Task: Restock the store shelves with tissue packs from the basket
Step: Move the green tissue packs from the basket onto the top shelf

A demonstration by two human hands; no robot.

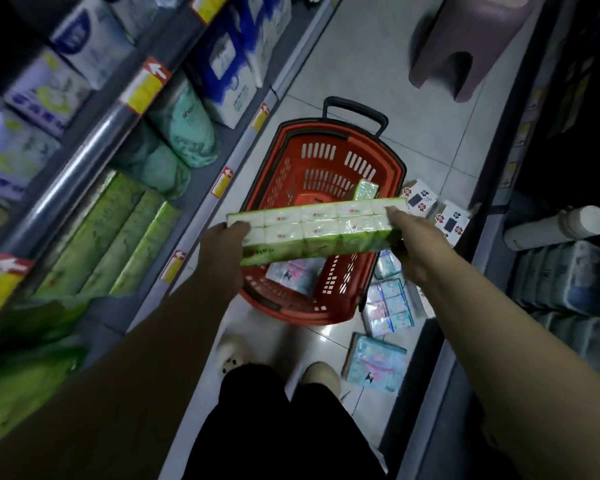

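Aisle: a person stands over a red basket set on the tiled floor between two runs of shelving.
Green tissue pack: held roughly level in the air above the basket, its long side across the aisle.
Left hand: grasps the pack's left end, thumb on top; the fingers beneath are hidden.
Right hand: grasps the right end, thumb laid on the top face.
In the basket: a smaller green pack and a pink-and-blue pack wait their turn.
On the floor: more pastel packs lie just beside the basket's right wall.
Step in hand: the carry from basket to shelf, by the look of it.
Next move: probably a swing left to the lower shelf, where matching green packs lie (the likeliest home, judging by colour). The pack would need turning to lie along its neighbours and then sliding in.
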